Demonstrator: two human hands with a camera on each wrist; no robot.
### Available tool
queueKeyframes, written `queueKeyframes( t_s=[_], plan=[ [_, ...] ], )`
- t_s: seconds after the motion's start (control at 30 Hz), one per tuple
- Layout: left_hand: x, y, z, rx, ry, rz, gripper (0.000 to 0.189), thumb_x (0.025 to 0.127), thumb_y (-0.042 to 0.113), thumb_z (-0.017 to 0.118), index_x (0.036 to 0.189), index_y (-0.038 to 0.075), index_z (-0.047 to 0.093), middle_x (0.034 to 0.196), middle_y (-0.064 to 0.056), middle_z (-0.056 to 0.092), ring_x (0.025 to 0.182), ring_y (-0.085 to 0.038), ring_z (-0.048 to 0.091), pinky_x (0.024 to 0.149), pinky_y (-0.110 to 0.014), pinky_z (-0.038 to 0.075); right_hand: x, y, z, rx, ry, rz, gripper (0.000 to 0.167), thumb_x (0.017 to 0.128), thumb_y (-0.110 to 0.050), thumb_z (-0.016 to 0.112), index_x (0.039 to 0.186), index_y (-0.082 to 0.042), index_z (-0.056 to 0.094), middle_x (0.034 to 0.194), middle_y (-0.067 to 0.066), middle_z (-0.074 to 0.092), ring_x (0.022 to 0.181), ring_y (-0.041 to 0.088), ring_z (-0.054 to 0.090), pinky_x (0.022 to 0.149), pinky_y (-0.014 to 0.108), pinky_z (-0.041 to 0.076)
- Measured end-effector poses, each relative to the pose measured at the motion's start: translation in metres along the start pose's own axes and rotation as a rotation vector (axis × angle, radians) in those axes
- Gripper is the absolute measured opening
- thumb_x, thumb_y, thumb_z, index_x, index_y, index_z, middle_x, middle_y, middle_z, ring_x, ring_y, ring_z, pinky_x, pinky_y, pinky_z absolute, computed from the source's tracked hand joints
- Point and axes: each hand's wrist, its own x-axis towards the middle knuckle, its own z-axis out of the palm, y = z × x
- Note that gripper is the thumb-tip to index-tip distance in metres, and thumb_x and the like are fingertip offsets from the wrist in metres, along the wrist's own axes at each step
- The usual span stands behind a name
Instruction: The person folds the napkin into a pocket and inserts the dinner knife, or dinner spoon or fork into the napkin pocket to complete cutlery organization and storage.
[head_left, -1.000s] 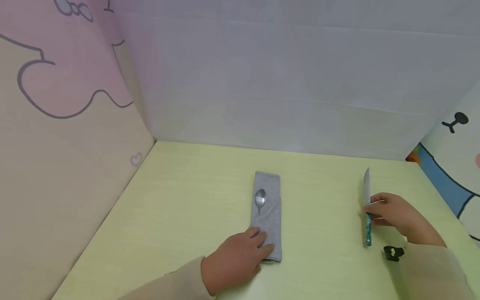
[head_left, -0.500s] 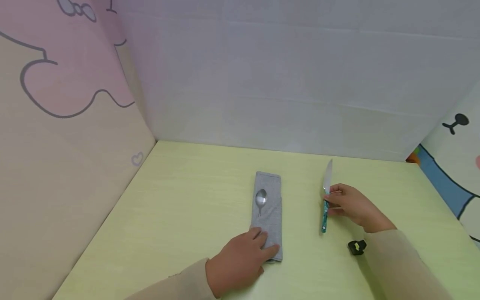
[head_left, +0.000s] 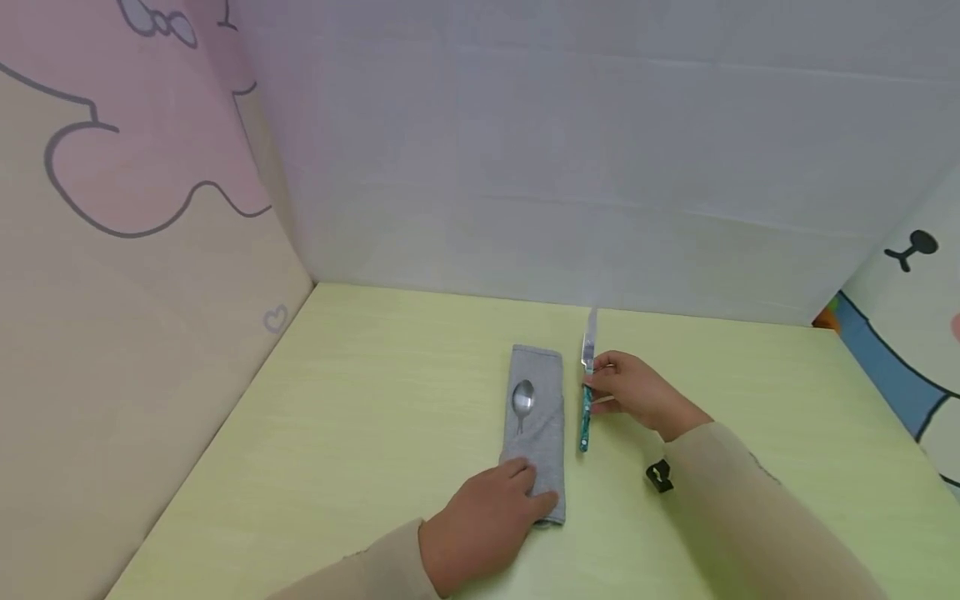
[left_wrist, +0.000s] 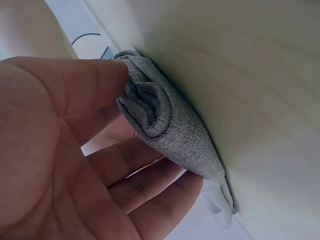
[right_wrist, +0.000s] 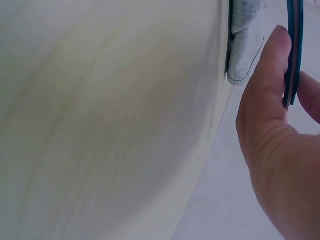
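A grey folded cloth napkin [head_left: 543, 425] lies lengthwise on the table. On its upper half rests a metal spoon [head_left: 523, 398], bowl toward the far end. Its handle disappears at a fold in the cloth. My left hand [head_left: 491, 517] holds the near end of the napkin; in the left wrist view, thumb and fingers lie on either side of the rolled cloth [left_wrist: 180, 130]. Just right of the napkin, my right hand [head_left: 633, 387] pinches a knife [head_left: 587, 408] by its teal patterned handle, blade pointing away. The right wrist view shows only the handle [right_wrist: 295, 50].
A pale yellow-green table [head_left: 375, 400] meets a white back wall [head_left: 525, 167]. Printed panels stand at the left [head_left: 150, 250] and right [head_left: 930, 333]. Beside the right sleeve [head_left: 750, 500] is a small black clip-like piece [head_left: 660, 476].
My right hand has carried the knife leftward from the table's right side to beside the napkin. The black piece moved along with the arm. My left hand stays nearly still on the napkin.
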Motion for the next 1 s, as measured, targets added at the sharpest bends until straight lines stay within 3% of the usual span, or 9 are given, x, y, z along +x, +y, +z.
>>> queueKeyframes(
  t_s=[0.47,0.67,0.83,1.0],
  plan=[
    [0.003,0.005,-0.002,-0.06,-0.098,-0.073,0.026,0.1,0.023,0.065,0.124,0.028,0.071,0.117,0.001,0.066,0.12,-0.014,0.058,0.089,-0.026,0.055,0.036,-0.01,0.016,0.007,0.015,0.057,0.029,0.105,-0.012,0.06,0.128,0.002,0.047,0.108,0.015,0.063,0.094,0.025,0.065,0.083,0.039,0.059],
    [0.002,0.006,-0.002,-0.041,-0.079,-0.078,0.024,0.099,0.025,0.067,0.123,0.028,0.072,0.114,0.0,0.067,0.118,-0.015,0.058,0.087,-0.026,0.055,0.047,-0.013,0.018,0.073,0.026,0.067,0.032,0.105,-0.01,0.06,0.132,0.001,0.045,0.109,0.016,0.063,0.092,0.025,0.065,0.082,0.038,0.059],
    [0.002,0.004,-0.001,-0.051,-0.105,-0.085,0.027,0.099,0.028,0.069,0.126,0.028,0.071,0.12,0.0,0.067,0.122,-0.015,0.057,0.089,-0.028,0.055,0.055,-0.018,0.018,0.082,0.047,0.078,0.036,0.106,-0.011,0.059,0.136,0.0,0.044,0.113,0.017,0.061,0.093,0.026,0.064,0.083,0.038,0.059],
    [0.001,0.005,-0.001,-0.026,-0.084,-0.079,0.027,0.097,0.03,0.07,0.124,0.028,0.071,0.119,0.0,0.067,0.121,-0.016,0.058,0.088,-0.027,0.056,0.063,-0.02,0.017,0.083,0.059,0.072,0.038,0.106,-0.01,0.059,0.139,0.001,0.043,0.113,0.017,0.061,0.094,0.026,0.064,0.085,0.039,0.059]
  ],
)
